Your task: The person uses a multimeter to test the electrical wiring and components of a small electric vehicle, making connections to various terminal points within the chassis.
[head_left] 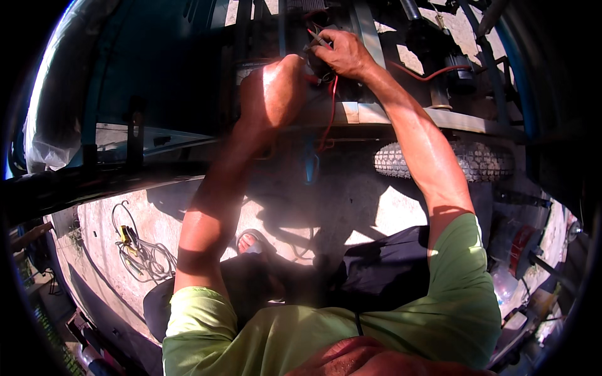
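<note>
My right hand (342, 53) is closed on a slim tool (318, 37) above a dark component with wires on the metal frame (367, 114); I cannot make out exactly what kind of tool it is. Just left of it, my left hand (271, 88) is curled at the same component, and what its fingers hold is hidden. A red wire (332, 113) hangs from the component down past the frame's front rail.
A dark motor (459, 74) with red cable sits right of my hands. A knobbly tyre (392, 160) is under the frame. A plastic-wrapped part (47, 106) is at far left. A yellow item with coiled cable (128, 241) lies on the concrete floor. Clutter lines the lower right.
</note>
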`<action>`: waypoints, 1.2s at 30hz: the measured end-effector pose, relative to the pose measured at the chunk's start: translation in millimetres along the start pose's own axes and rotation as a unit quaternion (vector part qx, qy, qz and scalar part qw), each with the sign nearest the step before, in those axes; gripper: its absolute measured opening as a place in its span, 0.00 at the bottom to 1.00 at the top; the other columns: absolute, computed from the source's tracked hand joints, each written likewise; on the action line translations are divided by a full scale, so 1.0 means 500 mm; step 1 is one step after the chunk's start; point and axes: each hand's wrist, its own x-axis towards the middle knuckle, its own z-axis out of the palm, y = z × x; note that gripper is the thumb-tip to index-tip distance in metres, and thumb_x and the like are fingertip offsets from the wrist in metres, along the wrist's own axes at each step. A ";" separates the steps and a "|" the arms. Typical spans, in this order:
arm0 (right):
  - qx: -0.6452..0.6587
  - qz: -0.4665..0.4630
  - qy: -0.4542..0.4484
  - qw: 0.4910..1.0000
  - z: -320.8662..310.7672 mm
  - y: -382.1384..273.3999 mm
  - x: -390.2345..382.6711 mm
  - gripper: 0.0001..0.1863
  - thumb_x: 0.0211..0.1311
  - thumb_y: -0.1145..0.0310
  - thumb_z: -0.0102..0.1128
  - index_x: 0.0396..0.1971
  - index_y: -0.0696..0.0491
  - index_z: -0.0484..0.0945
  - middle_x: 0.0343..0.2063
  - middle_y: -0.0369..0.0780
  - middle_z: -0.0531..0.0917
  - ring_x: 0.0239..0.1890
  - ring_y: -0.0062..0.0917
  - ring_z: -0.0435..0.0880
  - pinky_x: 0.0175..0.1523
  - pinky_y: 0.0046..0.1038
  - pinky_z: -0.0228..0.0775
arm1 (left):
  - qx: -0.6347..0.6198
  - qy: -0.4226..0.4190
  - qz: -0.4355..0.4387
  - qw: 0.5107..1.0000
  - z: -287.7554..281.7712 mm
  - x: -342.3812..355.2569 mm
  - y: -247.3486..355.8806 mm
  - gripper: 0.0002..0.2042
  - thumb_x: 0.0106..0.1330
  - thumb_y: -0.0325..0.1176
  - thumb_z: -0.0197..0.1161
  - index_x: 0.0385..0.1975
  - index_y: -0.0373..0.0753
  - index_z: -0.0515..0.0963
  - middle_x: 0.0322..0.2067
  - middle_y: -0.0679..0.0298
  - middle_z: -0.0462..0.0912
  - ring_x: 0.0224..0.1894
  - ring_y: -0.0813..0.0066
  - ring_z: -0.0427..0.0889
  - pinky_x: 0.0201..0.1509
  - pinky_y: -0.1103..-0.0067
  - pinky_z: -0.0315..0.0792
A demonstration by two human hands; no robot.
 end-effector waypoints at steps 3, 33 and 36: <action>0.022 0.007 0.000 1.000 -0.003 -0.014 -0.005 0.18 0.61 0.55 0.63 0.38 0.56 0.84 0.35 0.52 0.86 0.40 0.49 0.85 0.46 0.43 0.76 | -0.017 -0.007 -0.021 1.000 0.015 -0.004 0.036 0.06 0.63 0.27 0.63 0.39 0.39 0.81 0.36 0.50 0.86 0.42 0.45 0.85 0.44 0.61 0.80; 0.058 -0.020 0.030 0.998 0.006 0.016 -0.028 0.15 0.66 0.57 0.64 0.42 0.54 0.84 0.33 0.46 0.85 0.37 0.40 0.86 0.44 0.37 0.76 | -0.667 -0.001 -0.360 0.652 0.161 0.061 0.002 0.09 0.70 0.30 0.52 0.41 0.37 0.79 0.27 0.64 0.80 0.19 0.78 0.73 0.19 0.79 0.67; 0.061 -0.011 0.027 0.998 0.004 0.021 -0.029 0.15 0.65 0.58 0.64 0.42 0.55 0.84 0.33 0.46 0.86 0.38 0.40 0.86 0.45 0.36 0.76 | -0.718 -0.017 -0.373 0.587 0.168 0.070 -0.008 0.13 0.72 0.30 0.48 0.49 0.39 0.80 0.27 0.66 0.80 0.18 0.79 0.71 0.21 0.80 0.65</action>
